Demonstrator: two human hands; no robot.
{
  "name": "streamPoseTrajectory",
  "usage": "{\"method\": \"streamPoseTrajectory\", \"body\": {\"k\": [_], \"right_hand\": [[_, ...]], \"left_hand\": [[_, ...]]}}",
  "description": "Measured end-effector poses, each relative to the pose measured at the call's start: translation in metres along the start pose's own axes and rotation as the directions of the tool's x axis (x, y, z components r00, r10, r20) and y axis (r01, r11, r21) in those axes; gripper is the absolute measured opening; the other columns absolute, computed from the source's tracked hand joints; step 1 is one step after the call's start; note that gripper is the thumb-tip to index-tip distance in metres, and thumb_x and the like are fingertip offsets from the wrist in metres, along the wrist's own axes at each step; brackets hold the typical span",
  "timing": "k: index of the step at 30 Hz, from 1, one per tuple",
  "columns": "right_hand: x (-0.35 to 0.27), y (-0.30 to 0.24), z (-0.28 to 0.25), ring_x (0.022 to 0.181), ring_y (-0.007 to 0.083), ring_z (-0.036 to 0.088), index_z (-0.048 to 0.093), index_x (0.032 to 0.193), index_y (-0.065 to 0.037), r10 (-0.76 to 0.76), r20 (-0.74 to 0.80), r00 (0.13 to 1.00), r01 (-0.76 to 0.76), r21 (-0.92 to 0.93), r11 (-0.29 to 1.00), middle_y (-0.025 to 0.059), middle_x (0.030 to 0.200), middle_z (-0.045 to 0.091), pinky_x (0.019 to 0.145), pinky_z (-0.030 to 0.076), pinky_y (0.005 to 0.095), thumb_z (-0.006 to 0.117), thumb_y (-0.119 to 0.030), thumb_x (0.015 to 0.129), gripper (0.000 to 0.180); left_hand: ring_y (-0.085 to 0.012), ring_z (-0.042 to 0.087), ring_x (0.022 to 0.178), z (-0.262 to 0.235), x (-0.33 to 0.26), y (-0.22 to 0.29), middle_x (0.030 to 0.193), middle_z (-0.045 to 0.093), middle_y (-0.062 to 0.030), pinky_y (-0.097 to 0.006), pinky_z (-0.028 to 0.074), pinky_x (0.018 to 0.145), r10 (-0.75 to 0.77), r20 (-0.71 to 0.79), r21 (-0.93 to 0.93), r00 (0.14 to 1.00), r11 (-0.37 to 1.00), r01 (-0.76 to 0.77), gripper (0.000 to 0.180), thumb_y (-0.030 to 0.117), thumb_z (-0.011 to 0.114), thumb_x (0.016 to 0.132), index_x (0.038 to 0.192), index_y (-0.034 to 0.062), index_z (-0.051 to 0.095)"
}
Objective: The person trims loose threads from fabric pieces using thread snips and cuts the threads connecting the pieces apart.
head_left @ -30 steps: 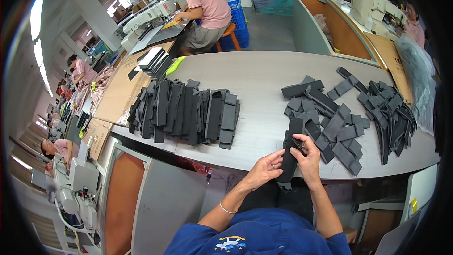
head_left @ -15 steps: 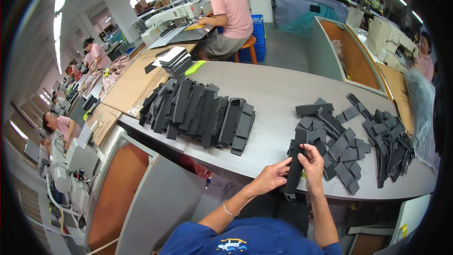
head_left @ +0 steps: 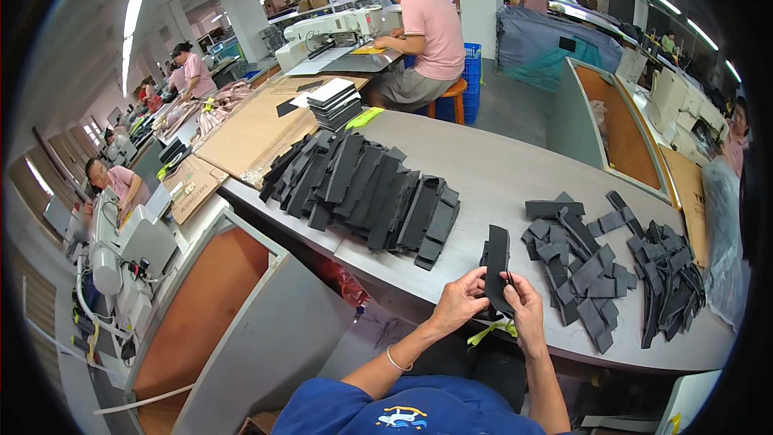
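Presently, at the near edge: a person is standing at a long grey counter (head_left: 499, 169), working a black foam strip (head_left: 497, 267) with both bare hands
Left hand (head_left: 459, 302): its grip is closing on the strip's lower left edge, thumb and fingers pinching it
Right hand (head_left: 527, 312): its grip is pinching the strip's lower right edge, fingers curled tight, nothing else held
Strip's lie: it is standing nearly upright between the two hands, long axis running away from the body, upper end resting over the counter; both hands are equally near, meeting at its lower end
Beneath the hands: a yellow-green scrap (head_left: 493, 330) is hanging; what it is cannot be told
Right of the hands: loose black pieces (head_left: 584, 270) are lying scattered
Left of them: overlapped black strips (head_left: 366, 189) are sitting in a long row
Behind: a seated person in a pink shirt (head_left: 431, 36) is working at a sewing machine (head_left: 334, 32)
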State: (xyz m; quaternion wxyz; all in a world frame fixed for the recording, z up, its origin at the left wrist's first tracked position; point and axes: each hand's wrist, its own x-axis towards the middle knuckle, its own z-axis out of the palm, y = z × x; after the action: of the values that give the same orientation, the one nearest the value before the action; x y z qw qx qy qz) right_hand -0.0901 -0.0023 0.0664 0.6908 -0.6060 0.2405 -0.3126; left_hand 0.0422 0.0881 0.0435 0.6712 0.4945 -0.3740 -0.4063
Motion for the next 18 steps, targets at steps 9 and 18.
{"method": "streamPoseTrajectory", "body": {"k": [9,18], "right_hand": [[-0.017,-0.012,0.000,0.094,0.0108,0.059,0.057,0.119,0.001,0.071,0.119,0.990,-0.069,-0.014,0.997,0.0063,0.113,0.060,0.080,0.049,0.0242,0.068,-0.011,0.085,0.037],[-0.018,0.015,0.006,0.082,0.0083,0.057,0.059,0.113,0.000,0.103,-0.016,0.995,-0.102,0.031,0.994,0.0039,0.100,0.060,0.073,0.049,0.0216,0.065,-0.004,0.085,0.028]], "left_hand": [[-0.0124,0.063,0.087,-0.001,-0.003,0.005,0.098,0.064,-0.0124,-0.025,0.051,0.069,0.127,-0.091,0.321,0.988,0.943,-0.091,0.062,-0.003,0.064,0.077,0.133,-0.0059,0.040],[-0.0173,0.057,0.066,-0.002,-0.009,-0.003,0.103,0.061,-0.0175,-0.029,0.048,0.061,0.175,-0.013,0.537,0.985,0.832,-0.140,0.075,-0.006,0.059,0.073,0.142,0.0005,0.031]]}}
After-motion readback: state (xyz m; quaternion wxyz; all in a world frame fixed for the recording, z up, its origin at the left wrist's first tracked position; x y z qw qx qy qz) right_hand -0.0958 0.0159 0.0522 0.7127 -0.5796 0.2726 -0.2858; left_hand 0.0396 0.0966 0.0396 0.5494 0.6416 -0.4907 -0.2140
